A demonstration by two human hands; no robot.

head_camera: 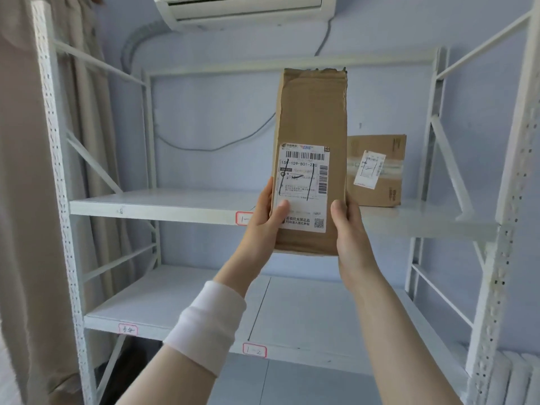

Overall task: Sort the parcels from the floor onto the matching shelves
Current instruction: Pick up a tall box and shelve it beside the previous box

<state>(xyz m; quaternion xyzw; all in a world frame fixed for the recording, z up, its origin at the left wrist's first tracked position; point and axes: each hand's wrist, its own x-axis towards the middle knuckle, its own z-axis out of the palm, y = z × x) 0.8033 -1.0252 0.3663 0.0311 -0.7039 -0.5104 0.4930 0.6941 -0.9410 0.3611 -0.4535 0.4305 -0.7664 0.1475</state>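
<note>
I hold a tall brown cardboard parcel (312,118) upright in front of the white metal rack. Its white shipping label carries a barcode and hand-drawn black strokes. My left hand (267,213) grips its lower left edge, thumb on the label. My right hand (349,229) grips its lower right edge. Behind it, a second brown box (380,171) with a label stands on the upper shelf (152,204) at the right. A red-framed tag (244,219) on that shelf's front edge is partly hidden by my left hand.
The lower shelf (306,311) has red-framed tags, one reading 1-2 (254,350) and another (128,329) at the left. Perforated white uprights (58,171) flank the rack. A curtain (20,200) hangs left, an air conditioner (242,7) above, a white radiator (517,375) bottom right.
</note>
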